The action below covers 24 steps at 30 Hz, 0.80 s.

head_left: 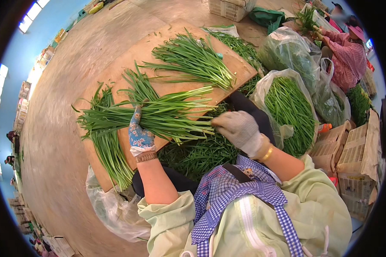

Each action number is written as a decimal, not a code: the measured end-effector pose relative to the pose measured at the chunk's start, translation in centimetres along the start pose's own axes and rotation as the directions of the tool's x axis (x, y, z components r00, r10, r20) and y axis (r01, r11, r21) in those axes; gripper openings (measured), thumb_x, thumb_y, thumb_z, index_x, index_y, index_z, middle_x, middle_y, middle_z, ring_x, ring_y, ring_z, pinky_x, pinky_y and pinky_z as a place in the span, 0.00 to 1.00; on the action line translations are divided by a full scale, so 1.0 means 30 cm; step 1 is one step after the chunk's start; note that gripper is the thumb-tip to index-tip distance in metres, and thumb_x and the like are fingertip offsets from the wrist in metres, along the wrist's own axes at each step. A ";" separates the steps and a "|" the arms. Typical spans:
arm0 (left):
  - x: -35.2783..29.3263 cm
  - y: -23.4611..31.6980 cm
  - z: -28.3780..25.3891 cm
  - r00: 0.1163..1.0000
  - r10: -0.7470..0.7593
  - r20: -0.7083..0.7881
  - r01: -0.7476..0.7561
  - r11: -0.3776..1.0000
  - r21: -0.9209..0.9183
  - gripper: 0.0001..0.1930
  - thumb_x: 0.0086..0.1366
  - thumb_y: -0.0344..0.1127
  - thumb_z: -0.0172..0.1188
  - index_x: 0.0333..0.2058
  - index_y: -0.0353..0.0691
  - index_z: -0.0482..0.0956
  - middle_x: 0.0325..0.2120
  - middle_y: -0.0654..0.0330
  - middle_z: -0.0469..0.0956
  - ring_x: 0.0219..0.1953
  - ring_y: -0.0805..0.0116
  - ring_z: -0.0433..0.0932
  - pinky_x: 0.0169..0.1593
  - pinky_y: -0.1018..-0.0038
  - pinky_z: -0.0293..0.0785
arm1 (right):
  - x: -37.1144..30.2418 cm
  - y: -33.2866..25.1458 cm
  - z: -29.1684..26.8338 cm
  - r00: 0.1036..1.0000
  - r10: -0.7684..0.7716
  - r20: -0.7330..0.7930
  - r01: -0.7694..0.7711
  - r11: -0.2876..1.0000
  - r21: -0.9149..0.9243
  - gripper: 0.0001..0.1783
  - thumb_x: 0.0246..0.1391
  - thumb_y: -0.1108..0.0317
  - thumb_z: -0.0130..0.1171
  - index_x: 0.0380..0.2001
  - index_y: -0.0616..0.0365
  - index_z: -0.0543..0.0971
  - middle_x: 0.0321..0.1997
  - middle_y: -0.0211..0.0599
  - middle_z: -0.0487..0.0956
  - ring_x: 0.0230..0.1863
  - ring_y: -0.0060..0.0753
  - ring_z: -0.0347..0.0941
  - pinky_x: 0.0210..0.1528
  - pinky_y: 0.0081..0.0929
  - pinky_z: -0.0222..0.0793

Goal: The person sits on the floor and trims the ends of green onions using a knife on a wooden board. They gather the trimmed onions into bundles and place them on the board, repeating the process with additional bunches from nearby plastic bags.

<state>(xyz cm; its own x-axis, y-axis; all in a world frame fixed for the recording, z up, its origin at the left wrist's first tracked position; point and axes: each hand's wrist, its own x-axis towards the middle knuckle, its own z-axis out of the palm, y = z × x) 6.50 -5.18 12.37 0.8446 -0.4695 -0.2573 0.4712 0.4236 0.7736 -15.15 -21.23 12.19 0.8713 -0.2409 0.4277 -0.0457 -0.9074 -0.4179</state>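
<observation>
Brown floor (pixel 55 128) is filling the frame's left side, and a wooden bench (pixel 242 68) is sitting near the centre. Over it, the left hand (pixel 141 132) is gripping a bunch of long green leaves (pixel 171 110) around its middle. The right hand (pixel 238 129) is curling by the pale ends (pixel 203 124); I cannot tell if it is pinching any. The bunch is probably feeling light, bendy and easy to bruise, so soft middle holding is likely working best.
</observation>
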 end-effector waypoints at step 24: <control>0.046 0.022 -0.042 0.988 -0.037 -0.150 0.003 0.976 -0.219 0.14 0.63 0.30 0.47 0.47 0.34 0.72 0.44 0.50 0.73 0.36 0.66 0.76 0.29 0.74 0.73 | -0.106 0.092 -0.035 0.976 0.201 0.084 -0.193 0.977 -0.095 0.18 0.38 0.62 0.61 0.37 0.54 0.75 0.34 0.39 0.78 0.37 0.42 0.73 0.39 0.35 0.66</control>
<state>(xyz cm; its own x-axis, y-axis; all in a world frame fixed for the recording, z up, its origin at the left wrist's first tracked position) 8.30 -4.58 11.80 0.8551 -0.3636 -0.3696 0.5183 0.5811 0.6274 -18.56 -23.31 10.51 0.8824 -0.3882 0.2659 -0.2588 -0.8724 -0.4147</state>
